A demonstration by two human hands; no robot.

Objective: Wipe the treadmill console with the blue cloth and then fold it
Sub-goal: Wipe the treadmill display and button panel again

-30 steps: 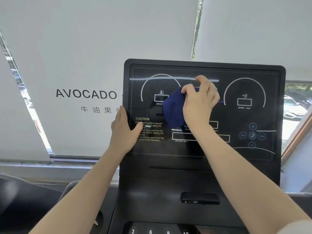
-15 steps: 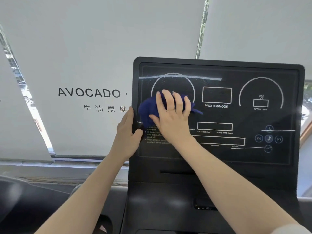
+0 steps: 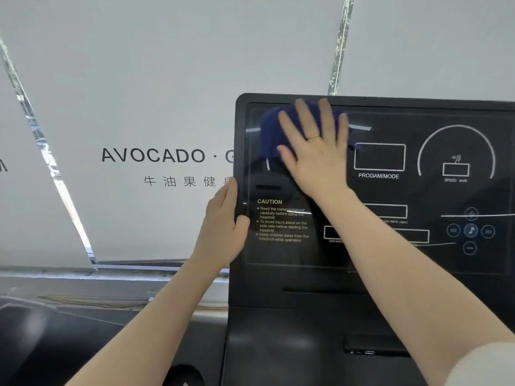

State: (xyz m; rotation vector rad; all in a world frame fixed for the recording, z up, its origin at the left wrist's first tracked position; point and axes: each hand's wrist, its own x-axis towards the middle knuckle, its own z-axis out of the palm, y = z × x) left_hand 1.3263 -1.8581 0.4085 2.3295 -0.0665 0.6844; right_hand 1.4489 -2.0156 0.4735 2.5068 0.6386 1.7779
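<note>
Blue cloth (image 3: 271, 129) is pressed flat onto the console (image 3: 390, 260) by the spread-open right hand (image 3: 315, 151); the console's edge is gripped by the left hand (image 3: 223, 227).

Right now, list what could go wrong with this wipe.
1. The right hand lies flat on the cloth, not gripping it; the cloth could slide out and drop.
2. The cloth is at the console's top left; the media buttons on the right could be missed, or pressed when wiped.

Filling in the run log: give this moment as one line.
phase: wiping | right hand: flat, pressing blue cloth on console top left | left hand: gripping console left edge | fold: not done
</note>
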